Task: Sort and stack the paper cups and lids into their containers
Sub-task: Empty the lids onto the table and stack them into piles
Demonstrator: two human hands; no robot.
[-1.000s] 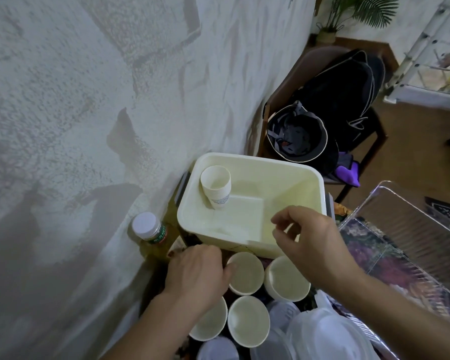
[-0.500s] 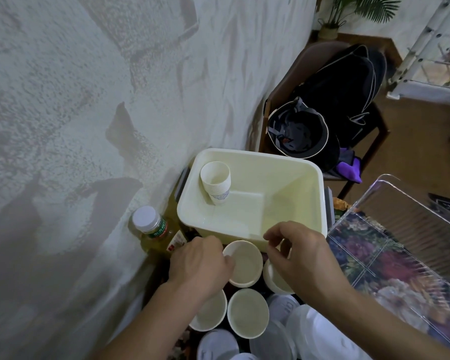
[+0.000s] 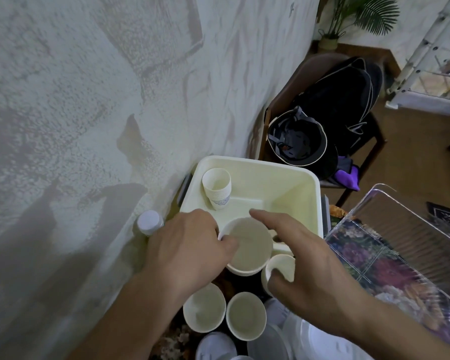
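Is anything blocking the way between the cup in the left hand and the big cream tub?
Nothing visible. The left hand holds the wide white paper cup right at the near rim of the cream plastic tub. Its only contents, a stack of small white paper cups, stands in the far-left corner.

Single head-worn wide-angle view, aimed forward and steeply down, close above both hands; the wall (image 3: 89, 126) fills the left side, the cream bin (image 3: 283, 183) sits centre, floor at upper right
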